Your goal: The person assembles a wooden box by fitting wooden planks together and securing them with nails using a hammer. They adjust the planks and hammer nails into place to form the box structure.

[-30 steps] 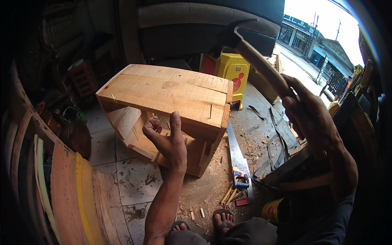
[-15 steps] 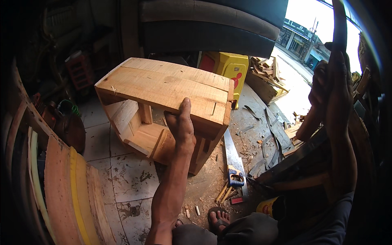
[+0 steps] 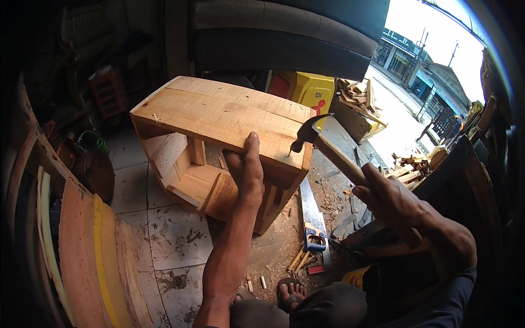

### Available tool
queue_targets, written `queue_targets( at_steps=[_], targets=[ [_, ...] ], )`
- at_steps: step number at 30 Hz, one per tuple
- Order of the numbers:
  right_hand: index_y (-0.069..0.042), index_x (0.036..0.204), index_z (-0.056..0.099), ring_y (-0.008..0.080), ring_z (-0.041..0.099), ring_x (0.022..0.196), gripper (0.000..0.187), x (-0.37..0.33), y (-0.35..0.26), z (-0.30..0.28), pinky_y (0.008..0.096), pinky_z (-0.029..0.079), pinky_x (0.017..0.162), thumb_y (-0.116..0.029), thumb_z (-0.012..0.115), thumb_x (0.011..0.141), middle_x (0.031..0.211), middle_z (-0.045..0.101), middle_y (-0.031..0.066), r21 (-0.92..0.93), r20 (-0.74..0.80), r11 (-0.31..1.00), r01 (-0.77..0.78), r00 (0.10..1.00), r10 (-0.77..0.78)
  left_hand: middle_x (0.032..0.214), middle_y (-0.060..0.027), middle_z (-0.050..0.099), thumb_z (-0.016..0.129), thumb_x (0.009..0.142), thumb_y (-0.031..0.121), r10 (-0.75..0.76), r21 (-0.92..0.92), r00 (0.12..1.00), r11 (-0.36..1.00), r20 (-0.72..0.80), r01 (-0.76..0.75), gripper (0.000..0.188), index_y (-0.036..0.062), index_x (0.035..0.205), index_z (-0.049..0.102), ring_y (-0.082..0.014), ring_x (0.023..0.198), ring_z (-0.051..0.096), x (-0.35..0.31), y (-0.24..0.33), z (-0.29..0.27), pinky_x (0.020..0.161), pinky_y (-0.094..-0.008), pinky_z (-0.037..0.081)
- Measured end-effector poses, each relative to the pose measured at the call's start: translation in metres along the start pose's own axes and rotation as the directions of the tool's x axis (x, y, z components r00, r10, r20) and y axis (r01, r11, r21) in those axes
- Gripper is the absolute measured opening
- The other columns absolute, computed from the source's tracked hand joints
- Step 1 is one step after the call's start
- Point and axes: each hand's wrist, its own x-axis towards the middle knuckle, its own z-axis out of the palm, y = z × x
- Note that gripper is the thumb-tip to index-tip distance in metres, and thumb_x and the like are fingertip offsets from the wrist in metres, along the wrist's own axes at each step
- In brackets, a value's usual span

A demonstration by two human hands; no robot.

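Observation:
A wooden box frame with an open front stands in the middle, its plank top facing up. My left hand grips the near edge of that top, thumb above and fingers tucked beneath, mostly hidden. A nail sticks up near the top's right end. My right hand is closed around the wooden handle of a claw hammer. The hammer's metal head is right over the nail; whether they touch I cannot tell.
A handsaw lies on the floor beside the box, near wood shavings and small sticks. Curved boards stand at the left. Behind are a yellow container and a crate of wood scraps. My sandalled foot is below.
My right hand has swung the hammer down from high at the right to the nail on the box's top. My left hand keeps its grip on the edge.

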Motion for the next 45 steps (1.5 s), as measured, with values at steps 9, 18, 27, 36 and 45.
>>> queue_targets(
  at_steps=[9,18,27,36,45],
  targets=[
    [-0.012,0.109,0.045,0.014,0.047,0.045,0.022,0.024,0.006,0.011,0.0318,0.041,0.041,-0.033,0.051,0.108,0.066,0.049,0.0,0.664,-0.41,0.714,0.222,0.906,0.1,0.127,-0.0202,0.054,0.071,0.092,0.023,0.028,0.089,1.0,0.996,-0.009,-0.027,0.056,-0.0086,0.129,0.043,-0.025,0.12,0.054,0.009,0.006,-0.019,0.106,-0.0392,0.044],
    [0.001,0.115,0.054,0.0035,0.046,0.048,0.043,-0.017,-0.009,-0.019,0.025,0.038,0.042,-0.041,0.056,0.105,0.063,0.049,-0.0037,0.432,-0.094,0.902,-0.015,0.994,0.061,0.136,-0.0156,0.053,0.072,0.093,0.023,-0.027,0.073,0.999,0.997,0.037,0.024,0.058,-0.0034,0.139,0.048,-0.0242,0.128,0.05,-0.001,-0.004,-0.004,0.11,-0.0397,0.039],
    [-0.004,0.098,0.047,0.0264,0.053,0.048,0.032,-0.037,-0.006,-0.019,0.0446,0.042,0.049,-0.033,0.058,0.105,0.064,0.054,0.0115,-0.072,-0.014,0.996,-0.045,0.999,0.044,0.133,-0.0194,0.051,0.069,0.095,0.019,-0.121,-0.086,0.984,0.987,0.129,0.132,0.057,-0.0071,0.136,0.039,-0.0249,0.126,0.051,-0.017,-0.032,0.029,0.111,-0.0378,0.04],
    [-0.004,0.104,0.056,0.0139,0.052,0.061,0.026,0.019,0.016,0.007,0.0307,0.049,0.059,-0.029,0.051,0.107,0.07,0.053,0.0047,0.229,-0.761,0.918,0.324,0.648,-0.039,0.131,-0.0157,0.054,0.071,0.093,0.019,-0.04,-0.018,0.999,0.999,0.03,0.041,0.059,-0.0027,0.139,0.042,-0.0226,0.125,0.052,0.001,-0.004,0.0,0.107,-0.0383,0.042],
    [-0.004,0.109,0.051,0.0239,0.055,0.056,0.034,-0.02,0.031,0.022,0.0429,0.045,0.053,-0.036,0.059,0.103,0.064,0.052,0.0084,-0.199,-0.202,0.979,0.051,0.975,-0.092,0.131,-0.0169,0.053,0.071,0.093,0.02,-0.061,-0.09,0.996,0.994,0.058,0.066,0.058,-0.0019,0.138,0.042,-0.0241,0.125,0.052,-0.005,-0.014,0.012,0.107,-0.0401,0.042]
  ],
)
